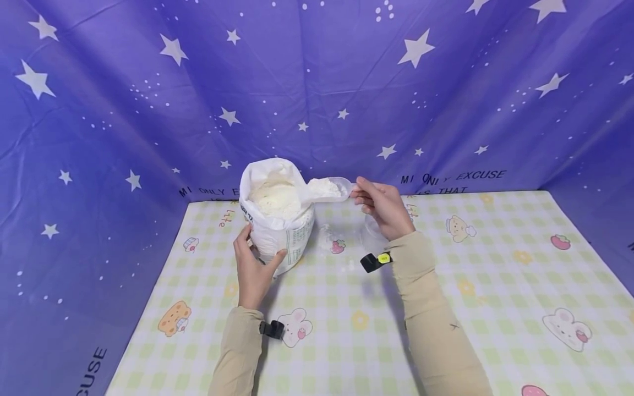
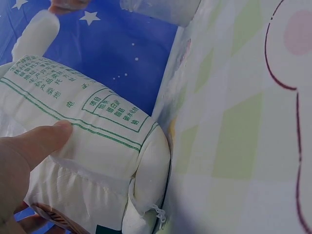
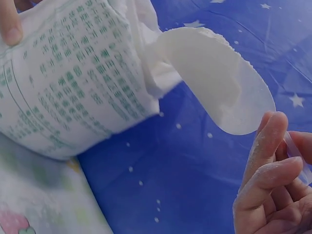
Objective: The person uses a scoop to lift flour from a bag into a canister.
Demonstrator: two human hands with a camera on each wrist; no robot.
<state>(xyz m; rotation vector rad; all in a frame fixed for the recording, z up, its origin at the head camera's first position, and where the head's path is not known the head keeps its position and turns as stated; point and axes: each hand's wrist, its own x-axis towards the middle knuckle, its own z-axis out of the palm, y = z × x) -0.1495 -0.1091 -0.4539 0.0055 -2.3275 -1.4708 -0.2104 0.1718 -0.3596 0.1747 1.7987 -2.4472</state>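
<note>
A white woven bag (image 1: 292,242) stands upright on the table, its top gaping, with pale flour (image 1: 277,198) inside. My left hand (image 1: 255,275) holds the bag low on its near side; in the left wrist view the thumb (image 2: 44,141) presses below the green print, fingers round the other side. My right hand (image 1: 383,206) pinches the thin handle of a translucent plastic scoop (image 1: 346,187). Flour is heaped in the scoop, whose tip overlaps the bag's right rim in the head view. Fine flour dusts the right fingers (image 3: 265,180).
A clear plastic container (image 1: 372,234) stands on the table, partly hidden behind the right hand and wrist. Some spilled flour (image 1: 324,234) lies between it and the bag. A green-checked cloth (image 1: 322,352) covers the table, and a blue star-print curtain (image 1: 317,82) hangs behind.
</note>
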